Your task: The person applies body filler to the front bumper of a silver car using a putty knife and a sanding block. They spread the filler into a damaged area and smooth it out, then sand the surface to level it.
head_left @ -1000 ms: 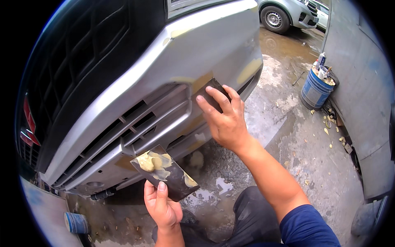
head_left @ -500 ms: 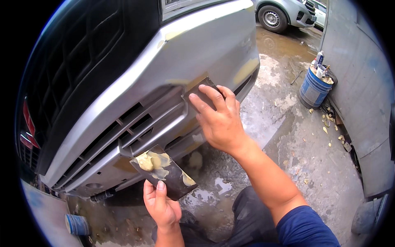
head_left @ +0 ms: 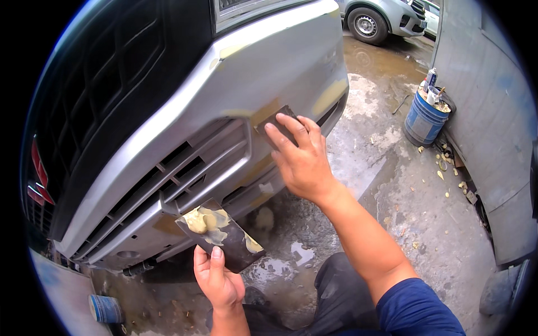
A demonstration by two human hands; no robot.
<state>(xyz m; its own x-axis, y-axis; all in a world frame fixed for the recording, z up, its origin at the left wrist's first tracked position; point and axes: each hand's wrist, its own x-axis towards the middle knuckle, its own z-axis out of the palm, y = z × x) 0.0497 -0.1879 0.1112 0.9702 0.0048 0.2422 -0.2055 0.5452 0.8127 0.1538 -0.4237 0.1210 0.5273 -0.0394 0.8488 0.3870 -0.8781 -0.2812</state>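
My left hand (head_left: 218,280) grips a dark flat plate (head_left: 238,255) by its lower edge, thumb on top. Cream-yellow putty (head_left: 197,222) lies heaped and smeared across that plate. With the fingers of my right hand (head_left: 305,168) I press a thin dark putty spreader (head_left: 273,130) against the silver car bumper (head_left: 235,84), just right of the slatted grille opening (head_left: 185,162); its far side is partly under my fingers. Yellowish patches (head_left: 332,96) mark the bumper beside the spreader, at its right end and along its upper edge.
A blue bucket (head_left: 424,120) topped with a tube and cups stands at right beside a grey metal panel (head_left: 493,140). Putty scraps litter the wet concrete floor (head_left: 403,196) there. Another blue can (head_left: 105,308) sits lower left. A silver vehicle (head_left: 386,17) is parked behind.
The spreader in my right hand has slid slightly right along the bumper. My left hand still holds the putty plate in nearly the same place. The whole view has shifted a little.
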